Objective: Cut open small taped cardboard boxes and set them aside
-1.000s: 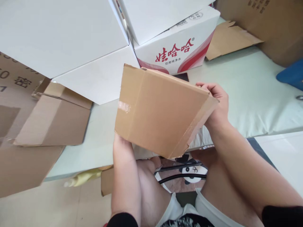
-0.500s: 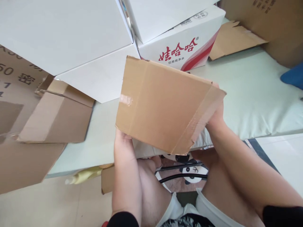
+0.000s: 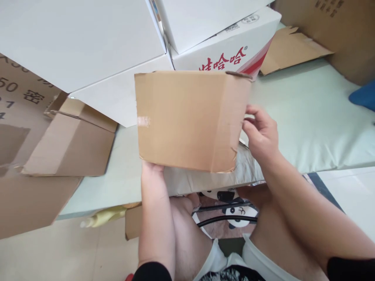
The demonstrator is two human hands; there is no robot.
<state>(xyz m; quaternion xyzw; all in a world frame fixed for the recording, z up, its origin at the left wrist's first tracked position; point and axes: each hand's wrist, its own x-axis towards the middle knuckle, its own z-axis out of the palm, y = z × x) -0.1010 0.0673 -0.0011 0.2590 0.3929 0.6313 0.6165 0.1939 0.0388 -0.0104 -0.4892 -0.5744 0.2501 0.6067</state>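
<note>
A brown cardboard box (image 3: pixel 181 121) is held up in front of me, its broad face towards me and a bit of clear tape on its left edge. My left hand (image 3: pixel 152 166) supports it at the lower left corner, with the fingers hidden behind the cardboard. At the right edge is my right hand (image 3: pixel 262 130), its fingers bent and its thumb and fingertips at the cardboard. Whatever lies behind the box there is hidden.
Large white boxes (image 3: pixel 82 39) stand at the back, beside a white carton with red lettering (image 3: pixel 222 58). Open brown cartons (image 3: pixel 84 144) lie at left. A flattened cardboard piece (image 3: pixel 293 50) and a blue object (image 3: pixel 363 95) are at right on the pale green padded surface (image 3: pixel 316 117).
The box has turned more upright and shifted left. My right hand has come out from behind its right side to the edge, fingers now visible. My left hand stays at the lower left corner.
</note>
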